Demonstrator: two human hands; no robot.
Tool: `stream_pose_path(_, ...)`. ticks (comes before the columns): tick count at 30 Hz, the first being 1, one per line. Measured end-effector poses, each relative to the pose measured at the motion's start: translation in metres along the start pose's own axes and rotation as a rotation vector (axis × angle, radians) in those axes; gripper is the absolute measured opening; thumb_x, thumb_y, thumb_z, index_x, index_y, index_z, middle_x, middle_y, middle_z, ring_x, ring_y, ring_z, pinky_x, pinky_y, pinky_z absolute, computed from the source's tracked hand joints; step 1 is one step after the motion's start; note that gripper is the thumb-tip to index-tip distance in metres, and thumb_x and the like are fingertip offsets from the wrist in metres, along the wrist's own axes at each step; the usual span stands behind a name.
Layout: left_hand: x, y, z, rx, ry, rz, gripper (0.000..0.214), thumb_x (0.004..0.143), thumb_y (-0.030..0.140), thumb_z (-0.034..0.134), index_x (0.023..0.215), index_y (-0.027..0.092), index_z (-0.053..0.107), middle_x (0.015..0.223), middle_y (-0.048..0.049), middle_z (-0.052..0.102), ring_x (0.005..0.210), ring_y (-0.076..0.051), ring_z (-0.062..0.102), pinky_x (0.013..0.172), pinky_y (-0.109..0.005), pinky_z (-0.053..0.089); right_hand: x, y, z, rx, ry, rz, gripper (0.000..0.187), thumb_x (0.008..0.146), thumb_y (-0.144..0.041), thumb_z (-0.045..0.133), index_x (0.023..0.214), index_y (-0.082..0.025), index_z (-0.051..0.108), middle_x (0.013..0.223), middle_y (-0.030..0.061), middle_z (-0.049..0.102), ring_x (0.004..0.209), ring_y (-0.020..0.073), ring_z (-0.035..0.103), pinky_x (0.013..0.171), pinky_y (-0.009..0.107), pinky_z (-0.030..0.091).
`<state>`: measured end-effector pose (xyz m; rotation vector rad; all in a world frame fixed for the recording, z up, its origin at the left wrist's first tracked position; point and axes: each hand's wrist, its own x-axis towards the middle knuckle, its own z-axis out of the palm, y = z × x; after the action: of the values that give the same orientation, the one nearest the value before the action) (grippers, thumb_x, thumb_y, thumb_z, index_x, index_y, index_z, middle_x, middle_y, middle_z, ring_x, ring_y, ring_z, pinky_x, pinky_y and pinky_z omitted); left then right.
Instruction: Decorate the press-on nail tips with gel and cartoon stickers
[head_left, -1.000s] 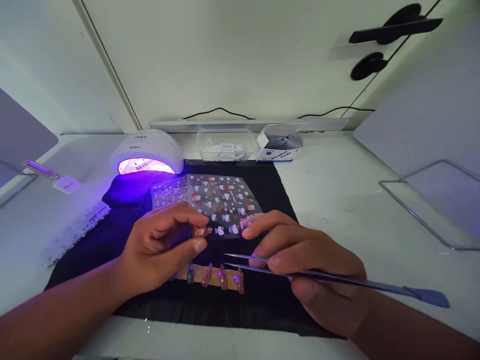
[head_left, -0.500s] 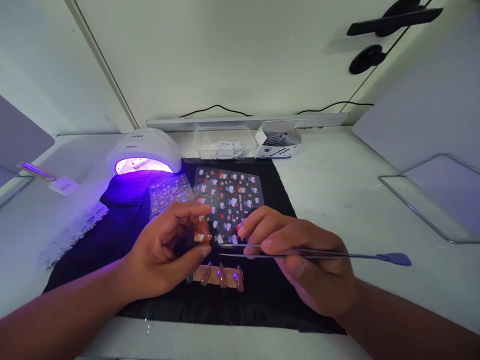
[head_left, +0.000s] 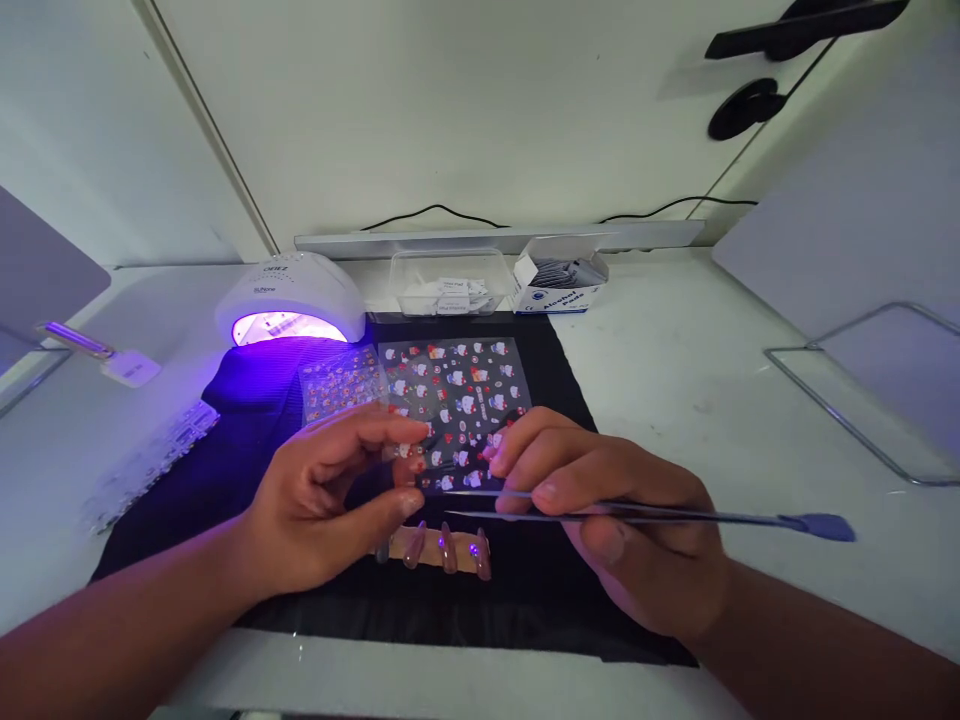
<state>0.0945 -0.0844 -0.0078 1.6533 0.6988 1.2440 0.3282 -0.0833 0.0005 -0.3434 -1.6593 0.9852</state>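
My left hand [head_left: 322, 505] pinches the near left corner of a clear sticker sheet [head_left: 457, 400] printed with small white and red figures, lifted slightly over a black mat [head_left: 540, 590]. My right hand [head_left: 615, 525] grips thin metal tweezers [head_left: 675, 516], tips pointing left at the sheet's near edge, while its fingertips touch that edge. Under both hands lies a strip of glossy false nails [head_left: 442, 548] on the mat. A second sticker sheet [head_left: 337, 382] lies to the left.
A white nail lamp [head_left: 291, 300] glows violet at the mat's far left corner. Behind stand a clear tub of pads [head_left: 450, 282] and an open alcohol pad box [head_left: 559, 284]. A wire stand [head_left: 862, 400] sits at right, a white strip [head_left: 150, 465] at left.
The sticker sheet has been lifted and tilted nearer me. The tweezers swung up level, their tips now at the sheet's near edge. The view shifted slightly.
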Motion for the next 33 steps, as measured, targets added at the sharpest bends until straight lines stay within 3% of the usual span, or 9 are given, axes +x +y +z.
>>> stream_pose_path(9, 0.0000, 0.0028, 0.0005, 0.074, -0.037, 0.025, 0.042, 0.081, -0.001, 0.071, 0.113, 0.026, 0.074, 0.087, 0.0001, 0.070, 0.078, -0.009, 0.068, 0.070, -0.015, 0.057, -0.0024, 0.0039, 0.0055, 0.046, 0.055, 0.015, 0.019, 0.096, -0.028, 0.061, 0.106, -0.024, 0.077, 0.082, 0.0058, 0.075, 0.086, 0.0195, 0.066, 0.081, 0.039, 0.053)
stream_pose_path(22, 0.0033, 0.0044, 0.0007, 0.298, 0.007, 0.136, 0.030, 0.086, 0.006, 0.070, 0.107, 0.027, 0.072, 0.082, 0.0019, 0.073, 0.078, -0.013, 0.067, 0.073, -0.025, 0.056, -0.0049, 0.0038, 0.0046, -0.040, 0.036, -0.014, 0.020, 0.097, -0.027, 0.060, 0.110, -0.024, 0.074, 0.084, 0.0059, 0.073, 0.082, 0.0190, 0.066, 0.076, 0.039, 0.054)
stream_pose_path(33, 0.0039, 0.0051, 0.0012, 0.289, -0.041, 0.134, 0.028, 0.087, 0.006, 0.070, 0.107, 0.025, 0.072, 0.084, 0.0019, 0.073, 0.079, -0.011, 0.067, 0.075, -0.022, 0.055, -0.0043, 0.0035, 0.0034, -0.081, 0.038, -0.035, 0.022, 0.096, -0.024, 0.060, 0.113, -0.023, 0.074, 0.086, 0.0069, 0.073, 0.084, 0.0200, 0.067, 0.076, 0.039, 0.053)
